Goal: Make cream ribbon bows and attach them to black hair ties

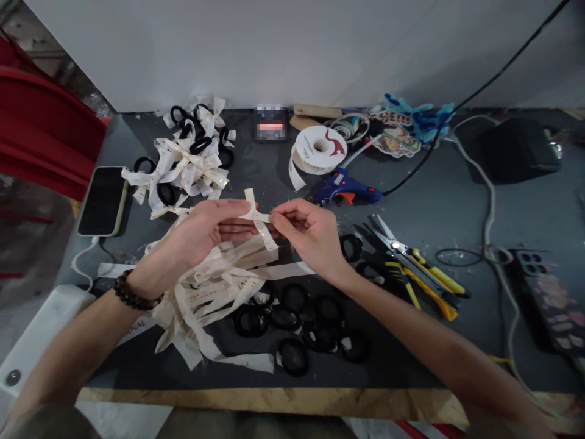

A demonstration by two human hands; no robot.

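Note:
A short piece of cream ribbon (261, 227), crossed over itself, is stretched between my two hands above the table. My left hand (208, 224) pinches one side of it under the thumb, fingers reaching beneath. My right hand (311, 235) grips the opposite end between thumb and fingertips. Below my hands lies a loose heap of cut cream ribbons (214, 299) with printed lettering. Several black hair ties (292, 356) are spread to the right of that heap. Farther back on the left is a pile of hair ties with ribbon bows (192, 161).
Behind my hands are a ribbon spool (315, 145) and a blue glue gun (350, 188) with a black cord. Yellow-handled scissors (411, 259) lie right of my right hand. Phones (103, 201) rest at both sides, and a white power bank-like block (43, 341) is at lower left.

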